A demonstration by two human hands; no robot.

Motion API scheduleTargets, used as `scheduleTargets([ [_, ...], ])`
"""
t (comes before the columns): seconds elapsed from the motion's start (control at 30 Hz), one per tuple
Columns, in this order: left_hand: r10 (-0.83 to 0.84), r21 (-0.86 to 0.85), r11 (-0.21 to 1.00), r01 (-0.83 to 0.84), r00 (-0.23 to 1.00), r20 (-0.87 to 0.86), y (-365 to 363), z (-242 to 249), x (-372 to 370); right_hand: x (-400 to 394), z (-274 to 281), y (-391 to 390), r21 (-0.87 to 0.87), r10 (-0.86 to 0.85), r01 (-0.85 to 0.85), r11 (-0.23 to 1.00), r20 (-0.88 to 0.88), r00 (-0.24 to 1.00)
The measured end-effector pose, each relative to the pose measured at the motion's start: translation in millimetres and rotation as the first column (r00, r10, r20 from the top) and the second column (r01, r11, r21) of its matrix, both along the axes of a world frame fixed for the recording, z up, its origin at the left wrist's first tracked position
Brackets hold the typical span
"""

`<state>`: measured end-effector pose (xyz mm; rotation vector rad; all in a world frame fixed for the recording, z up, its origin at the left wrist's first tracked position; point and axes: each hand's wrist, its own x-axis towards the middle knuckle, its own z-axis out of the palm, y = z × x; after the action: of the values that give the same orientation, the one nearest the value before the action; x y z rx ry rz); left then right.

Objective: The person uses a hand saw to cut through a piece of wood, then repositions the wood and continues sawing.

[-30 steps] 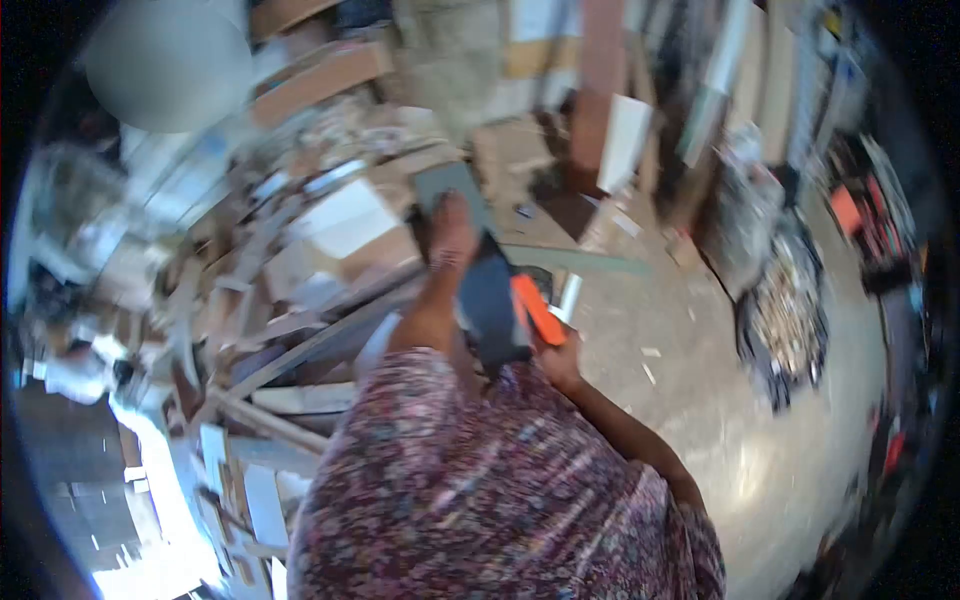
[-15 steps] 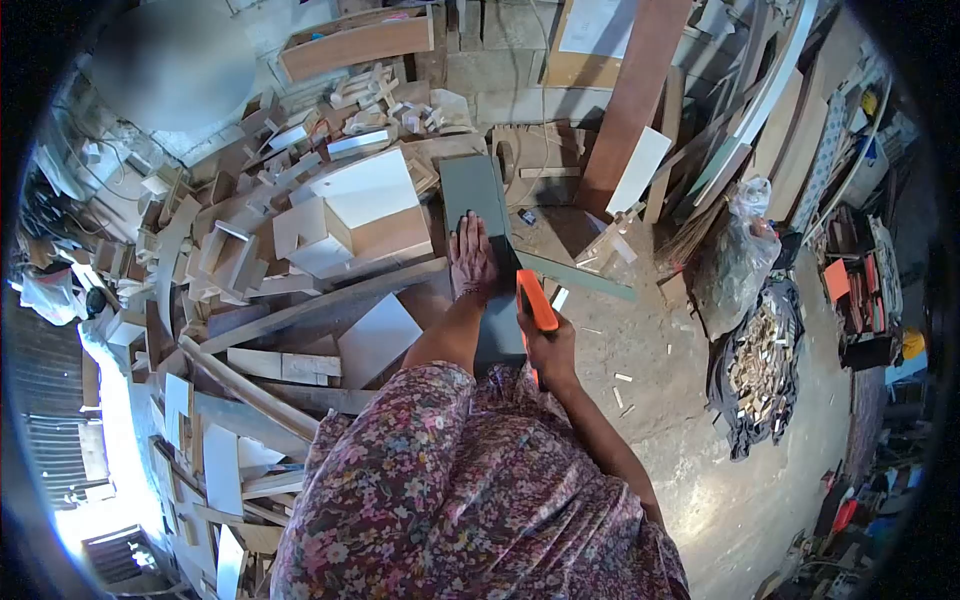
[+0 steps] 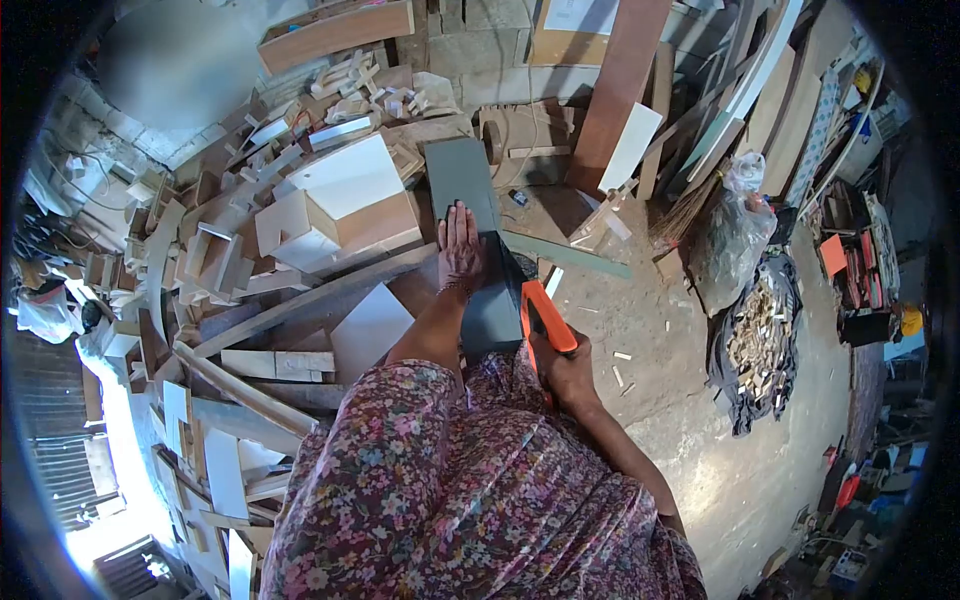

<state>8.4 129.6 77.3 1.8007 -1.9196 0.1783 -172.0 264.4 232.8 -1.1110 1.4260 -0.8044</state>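
Note:
A long grey-green board (image 3: pixel 462 180) lies in front of me, running away from my body. My left hand (image 3: pixel 459 250) presses flat on its middle, fingers spread. My right hand (image 3: pixel 566 368) grips the orange handle of a hand saw (image 3: pixel 545 315) at the board's right edge, near the end closest to me. The saw's blade is mostly hidden against the board's side. My floral-patterned dress fills the lower part of the view.
Piles of wood offcuts and a white-faced box (image 3: pixel 345 200) crowd the left. A thin green strip (image 3: pixel 570 255) lies on the concrete floor to the right. Planks lean at the back; a plastic bag (image 3: pixel 735 235) and a heap of scraps (image 3: pixel 765 340) sit right.
The right hand with the saw has drawn back towards my body and slightly right. The left hand stays pressed on the board. The view has steadied from the blur a second ago.

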Motion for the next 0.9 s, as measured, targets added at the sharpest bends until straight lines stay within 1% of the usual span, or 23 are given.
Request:
scheduleTargets([
  [0.07, -0.047, -0.025, 0.999, 0.046, 0.999, -0.024, 2.4, -0.5, 0.7, 7.2, -18.4, -6.2, -0.069, 0.002, -0.005, 0.998, -0.043, 0.999],
  [0.1, -0.046, -0.023, 0.999, 0.045, 0.999, -0.022, 0.8, 0.3, 1.8, 11.9, -33.5, -13.6, -0.039, -0.002, 0.000, 0.999, -0.039, 0.999],
  [0.17, -0.020, 0.013, 1.000, 0.019, 0.999, 0.049, 0.5, -1.2, 0.3, 18.8, -28.0, -19.8, -0.028, -0.001, 0.000, 1.000, -0.048, 0.999],
  [0.2, -0.034, 0.010, 0.999, 0.033, 0.998, 0.048, 0.9, -0.6, -2.0, 17.0, -24.8, -20.6, -0.026, -0.006, 0.005, 1.000, -0.058, 0.998],
  [0.27, -0.062, -0.107, 0.992, 0.063, 0.998, 0.015, -2.9, -5.9, 0.3, 11.4, -24.2, -20.4, -0.049, -0.016, 0.014, 0.999, -0.023, 1.000],
  [0.33, -0.092, -0.132, 0.987, 0.094, 0.996, 0.019, -7.2, -10.5, 3.5, 12.3, -22.5, -13.4, -0.172, -0.102, 0.110, 0.979, 0.052, 0.993],
  [0.37, -0.093, -0.145, 0.985, 0.094, 0.996, 0.013, -9.5, -12.0, 4.2, 10.2, -26.7, -8.7, -0.203, -0.086, 0.082, 0.976, -0.010, 0.996],
  [0.4, -0.095, -0.152, 0.984, 0.095, 0.995, 0.005, -9.6, -15.0, 4.6, 7.5, -31.5, -3.9, -0.214, -0.103, 0.101, 0.971, 0.002, 0.995],
  [0.47, -0.118, -0.179, 0.977, 0.119, 0.993, 0.019, -7.6, -9.5, 4.0, 6.2, -32.3, 2.1, -0.227, -0.057, 0.035, 0.973, -0.091, 0.994],
  [0.5, -0.122, -0.234, 0.964, 0.126, 0.992, 0.031, -7.7, -8.7, 3.6, 5.9, -23.7, 3.8, -0.197, -0.060, 0.051, 0.979, -0.041, 0.997],
  [0.53, -0.127, -0.285, 0.949, 0.134, 0.991, 0.044, -6.6, -8.6, 3.3, 5.4, -17.6, 4.6, -0.203, -0.057, 0.050, 0.978, -0.029, 0.998],
  [0.57, -0.128, -0.291, 0.947, 0.139, 0.990, 0.058, -6.8, -7.1, 2.6, 4.5, -12.6, 4.4, -0.181, -0.049, 0.039, 0.983, -0.050, 0.998],
  [0.6, -0.112, -0.252, 0.960, 0.120, 0.993, 0.047, -8.3, -5.4, 1.8, 4.0, -10.0, 2.8, -0.159, -0.040, 0.028, 0.987, -0.071, 0.997],
  [0.63, -0.094, -0.214, 0.972, 0.099, 0.995, 0.036, -11.2, -5.0, 2.4, 5.1, -17.1, -0.1, -0.199, -0.028, 0.017, 0.980, -0.052, 0.998],
  [0.67, -0.095, -0.221, 0.970, 0.103, 0.994, 0.047, -13.4, -5.3, 3.6, 7.0, -23.7, -4.6, -0.208, -0.030, 0.020, 0.978, -0.041, 0.999],
  [0.73, -0.059, -0.201, 0.977, 0.075, 0.994, 0.088, -13.1, -1.9, 1.5, 10.0, -27.3, -11.5, -0.219, -0.055, 0.032, 0.975, -0.097, 0.994],
  [0.77, -0.061, -0.196, 0.977, 0.079, 0.994, 0.093, -12.0, -2.0, -0.1, 10.2, -29.8, -14.1, -0.214, -0.056, 0.036, 0.976, -0.091, 0.994],
  [0.83, -0.035, -0.137, 0.990, 0.040, 0.999, 0.033, -12.8, -2.2, -1.4, 11.5, -34.9, -24.6, -0.228, -0.051, 0.028, 0.973, -0.096, 0.994],
  [0.87, -0.029, -0.127, 0.991, 0.034, 0.999, 0.038, -10.4, -3.4, -5.5, 11.5, -39.6, -28.7, -0.218, -0.044, 0.023, 0.976, -0.092, 0.995],
  [0.9, 0.067, -0.104, 0.993, -0.057, 0.993, 0.095, -10.0, -6.4, -12.2, 9.9, -42.6, -34.0, -0.207, -0.060, 0.047, 0.977, -0.055, 0.997],
])
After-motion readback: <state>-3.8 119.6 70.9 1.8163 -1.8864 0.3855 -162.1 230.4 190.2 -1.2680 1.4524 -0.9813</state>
